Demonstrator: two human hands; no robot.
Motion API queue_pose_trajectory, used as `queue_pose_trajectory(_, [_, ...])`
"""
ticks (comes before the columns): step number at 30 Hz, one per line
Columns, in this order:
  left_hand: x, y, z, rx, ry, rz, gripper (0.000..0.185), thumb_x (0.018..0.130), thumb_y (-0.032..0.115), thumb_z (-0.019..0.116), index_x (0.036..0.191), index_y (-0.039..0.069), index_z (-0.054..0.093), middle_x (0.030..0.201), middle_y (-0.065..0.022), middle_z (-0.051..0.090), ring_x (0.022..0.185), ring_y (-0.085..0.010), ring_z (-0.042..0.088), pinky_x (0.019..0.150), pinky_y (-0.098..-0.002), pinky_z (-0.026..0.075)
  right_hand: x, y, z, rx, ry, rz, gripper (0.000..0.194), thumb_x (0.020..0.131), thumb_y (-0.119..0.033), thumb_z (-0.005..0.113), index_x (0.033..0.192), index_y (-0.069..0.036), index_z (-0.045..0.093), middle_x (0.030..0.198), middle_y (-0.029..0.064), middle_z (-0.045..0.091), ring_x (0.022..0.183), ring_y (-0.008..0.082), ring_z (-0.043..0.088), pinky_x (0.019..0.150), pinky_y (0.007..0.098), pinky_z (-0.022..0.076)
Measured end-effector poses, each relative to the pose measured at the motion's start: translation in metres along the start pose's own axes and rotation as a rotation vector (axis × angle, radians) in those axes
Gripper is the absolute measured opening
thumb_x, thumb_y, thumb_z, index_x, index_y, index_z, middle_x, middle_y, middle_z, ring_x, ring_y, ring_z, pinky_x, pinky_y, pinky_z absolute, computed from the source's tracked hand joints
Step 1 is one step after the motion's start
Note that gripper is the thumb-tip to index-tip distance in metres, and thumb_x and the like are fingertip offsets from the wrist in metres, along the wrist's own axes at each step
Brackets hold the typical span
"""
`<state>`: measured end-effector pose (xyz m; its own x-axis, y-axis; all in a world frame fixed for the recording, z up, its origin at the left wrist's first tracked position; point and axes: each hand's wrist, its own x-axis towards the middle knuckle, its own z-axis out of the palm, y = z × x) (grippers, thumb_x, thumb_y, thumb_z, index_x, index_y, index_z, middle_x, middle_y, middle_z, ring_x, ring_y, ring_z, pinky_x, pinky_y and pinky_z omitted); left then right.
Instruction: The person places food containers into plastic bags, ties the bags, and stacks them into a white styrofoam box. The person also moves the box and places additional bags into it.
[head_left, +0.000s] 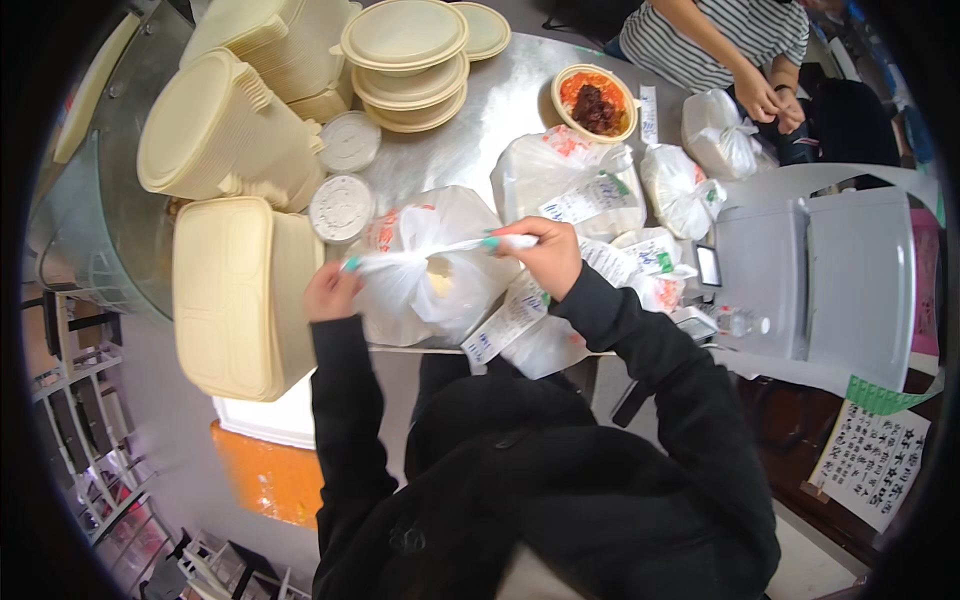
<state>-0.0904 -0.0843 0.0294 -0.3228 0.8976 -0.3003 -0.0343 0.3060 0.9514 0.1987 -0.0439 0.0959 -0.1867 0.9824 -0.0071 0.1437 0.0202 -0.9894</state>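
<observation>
A white plastic bag (457, 307) with red print stands on the metal table before me, its handles drawn out sideways from a gathered twist at the top. My left hand (333, 291) pinches one handle end at the bag's left. The other end is gripped by my right hand (547, 251), over the bag's right side. Through a gap in the plastic shows a pale yellowish surface; the rest of the contents is hidden. Close by the right forearm lies a tied white bag (547, 345) with a paper slip (508, 319) on it.
Stacked beige containers (225, 292) and lids (217, 127) line the left side. Lidded bowls (409, 37) stand at the back, near an uncovered bowl of food (596, 105). More tied bags (574, 176) crowd the right, beside grey plastic bins (859, 285). Another person (712, 45) sits at the far right.
</observation>
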Motion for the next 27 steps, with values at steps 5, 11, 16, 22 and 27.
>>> queue_pose_trajectory(5, [-0.028,-0.051,-0.022,-0.27,0.111,-0.3,0.01,0.082,0.01,0.059,0.084,0.001,0.055,0.078,-0.0059,0.058,0.07,-0.0105,0.055,0.065,-0.0235,0.05,-0.002,0.057,-0.025,0.52,0.124,0.675,0.013,0.078,-0.009,0.063,0.079,0.003,0.056,0.065,0.0066,0.057,0.053,0.0126,0.056,0.049,0.0225,0.0462])
queue_pose_trajectory(11, [-0.037,0.018,0.001,-1.211,-0.177,-0.38,0.012,0.085,0.011,0.045,0.073,0.007,0.045,0.063,-0.0021,0.042,0.065,-0.0195,0.045,0.078,-0.0308,0.039,0.032,0.049,-0.013,0.62,0.096,0.42,0.02,0.086,-0.019,0.05,0.069,-0.008,0.05,0.064,0.0014,0.051,0.067,0.0128,0.055,0.067,0.0276,0.0453])
queue_pose_trajectory(16, [-0.027,0.013,0.002,-1.133,-0.227,-0.336,0.022,0.079,0.01,0.048,0.063,0.011,0.032,0.052,0.0023,0.027,0.047,-0.0097,0.027,0.052,-0.0261,0.026,0.029,0.041,-0.022,1.308,-0.055,0.628,0.037,0.087,-0.023,0.044,0.053,-0.013,0.035,0.053,-0.0005,0.034,0.057,0.0151,0.041,0.064,0.0288,0.0367])
queue_pose_trajectory(22, [-0.031,-0.044,-0.018,-0.856,0.108,-0.496,0.024,0.074,0.014,0.047,0.058,0.012,0.029,0.048,0.0024,0.022,0.04,-0.0106,0.021,0.042,-0.0253,0.021,0.038,0.085,-0.034,1.104,0.232,0.926,0.03,0.077,-0.02,0.048,0.052,-0.013,0.033,0.044,-0.0012,0.02,0.038,0.0116,0.02,0.049,0.0282,0.03])
queue_pose_trajectory(27, [-0.042,-0.023,-0.039,-1.09,0.006,-0.354,0.016,0.072,0.018,0.045,0.061,0.011,0.036,0.048,-0.0003,0.031,0.044,-0.0126,0.031,0.047,-0.0277,0.03,0.043,0.073,-0.023,1.257,-0.036,0.799,0.033,0.075,-0.012,0.044,0.103,0.005,0.045,0.064,0.0026,0.042,0.048,0.0114,0.038,0.05,0.0257,0.035])
